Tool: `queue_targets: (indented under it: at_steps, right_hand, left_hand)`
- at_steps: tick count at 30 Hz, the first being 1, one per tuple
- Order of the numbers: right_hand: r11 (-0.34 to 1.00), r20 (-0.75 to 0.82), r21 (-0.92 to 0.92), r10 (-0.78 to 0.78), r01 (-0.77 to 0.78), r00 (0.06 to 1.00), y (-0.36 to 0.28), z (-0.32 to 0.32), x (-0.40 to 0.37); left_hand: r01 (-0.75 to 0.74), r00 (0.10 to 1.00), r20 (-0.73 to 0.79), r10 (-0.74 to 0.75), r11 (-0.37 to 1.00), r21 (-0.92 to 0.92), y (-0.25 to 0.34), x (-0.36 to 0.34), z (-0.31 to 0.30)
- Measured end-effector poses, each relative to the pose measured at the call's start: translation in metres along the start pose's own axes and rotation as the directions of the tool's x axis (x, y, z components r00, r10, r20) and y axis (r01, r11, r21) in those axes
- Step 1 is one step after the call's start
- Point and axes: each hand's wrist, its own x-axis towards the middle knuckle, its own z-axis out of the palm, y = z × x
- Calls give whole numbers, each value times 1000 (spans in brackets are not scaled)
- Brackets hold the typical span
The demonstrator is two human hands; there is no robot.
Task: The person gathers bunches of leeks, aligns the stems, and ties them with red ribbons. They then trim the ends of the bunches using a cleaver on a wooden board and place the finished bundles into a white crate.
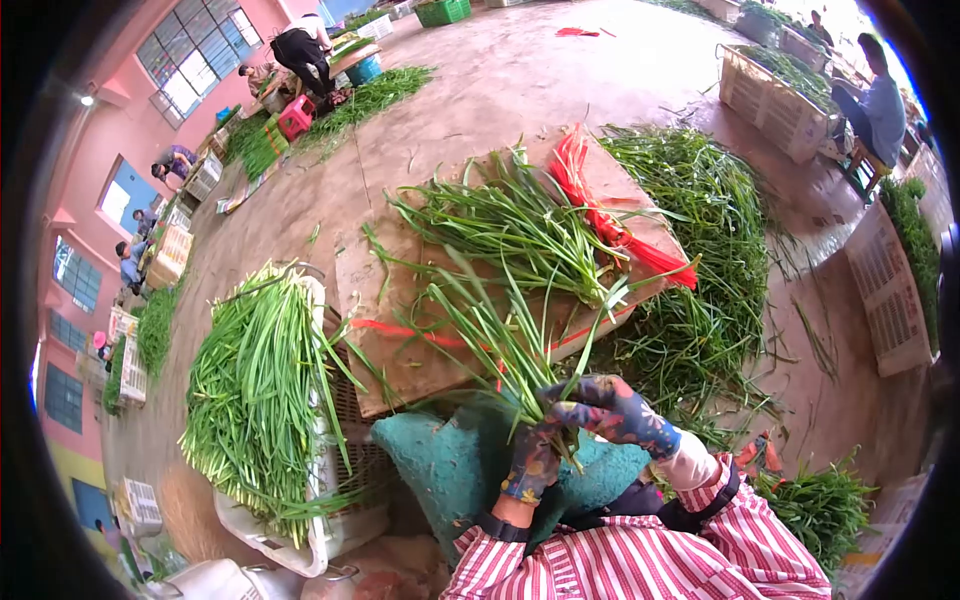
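A loose bunch of garlic chives (pixel 500 360) stands in front of me, its long leaves fanning up and to the left. My left hand (pixel 530 462), in a dark floral glove, is closed around the lower end of the bunch. From the right, my right hand (pixel 618 412), gloved alike, pinches at the stems just above it. Beyond them a pile of garlic chives (pixel 510 220) lies on a wooden board (pixel 375 330). Red ties (pixel 610 225) lie across the right part of that pile. A teal cloth (pixel 435 465) covers my lap under the hands.
A white crate (pixel 320 530) heaped with chives (pixel 255 400) stands at my left. Loose greens (pixel 690 270) cover the floor to the right of the board. Farther off, other people work beside crates, one seated person (pixel 880 105) at the upper right.
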Motion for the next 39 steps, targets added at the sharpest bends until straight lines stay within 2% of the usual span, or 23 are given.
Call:
queue_targets:
  at_steps: [2,3,7,8,9,10,12,13,15,17,20,21,22,23,24,25,27,29,31,32,35,36,39]
  right_hand:
    - [999,-87,30,-40,43,995,3,-1,-7]
    - [994,-111,78,-67,76,992,9,-6,-9]
    - [984,-438,179,82,-2,895,-10,-31,-40]
    - [966,-502,229,15,116,865,-14,-38,-49]
    - [979,-510,162,-24,123,860,-21,-51,-61]
    - [938,-511,-67,-325,340,796,-16,-67,-67]
    - [937,-644,22,-254,350,722,-19,-99,-87]
    - [937,-735,-169,-326,304,595,1,-118,-92]
    - [950,-775,-290,-304,116,555,63,-156,-102]
    - [974,-667,-150,29,-172,744,23,-91,-88]
    - [871,-256,-271,345,-409,903,15,-21,-43]
    - [919,-126,364,213,-155,969,84,-34,-44]
    - [945,-137,305,166,-117,977,71,-23,-36]
    - [966,-147,246,117,-79,982,58,-11,-28]
    - [994,-200,-14,102,-107,974,44,-8,-24]
    - [973,-307,190,189,-134,933,39,-6,-21]
    - [990,-455,-117,12,-73,890,21,-8,-25]
    - [701,-467,-709,-383,-78,797,12,-5,-28]
    - [437,-258,-900,-545,7,798,-1,8,-30]
    - [283,-134,-958,-599,52,790,-5,14,-29]
    - [74,-21,-997,-444,13,896,12,35,-23]
    - [15,-1,-1000,-383,5,924,12,44,-22]
    - [241,68,-950,-459,197,886,79,15,-23]
  left_hand:
    - [35,995,103,-12,974,-222,-12,0,-30]
    - [-19,993,-117,7,994,-106,-17,1,-24]
    - [-3,974,-226,-29,990,-142,-11,3,-14]
    - [6,973,-227,-31,994,-113,-3,2,1]
    - [14,973,-228,-32,996,-83,8,-1,17]
    - [20,972,-231,-32,998,-52,16,-3,26]
    - [50,974,-211,-85,985,-163,12,-5,22]
    - [29,972,-226,-64,988,-155,6,-3,17]
    - [-43,975,-223,15,992,-121,-3,1,7]
    - [-18,977,-214,21,1000,16,-3,1,4]
    - [48,978,-205,-35,997,58,-1,1,9]
    - [48,978,-204,-39,998,41,-5,0,7]
    - [45,978,-204,-40,999,22,-6,0,6]
    - [52,936,-349,-37,998,34,-2,0,12]
    - [52,934,-354,-43,998,18,4,-1,16]
    - [54,933,-357,-51,999,-2,10,-2,20]
    - [41,949,-313,-40,999,-3,11,3,18]
    - [29,964,-264,-41,999,-46,11,6,20]
    - [1,970,-242,-6,1000,-23,16,2,23]
    - [-50,976,-214,36,997,-59,19,0,31]
    - [-227,973,-65,220,967,-117,20,-4,39]
    - [-161,987,-32,159,980,-114,17,-5,30]
    - [-5,1000,1,5,998,-58,17,-4,15]
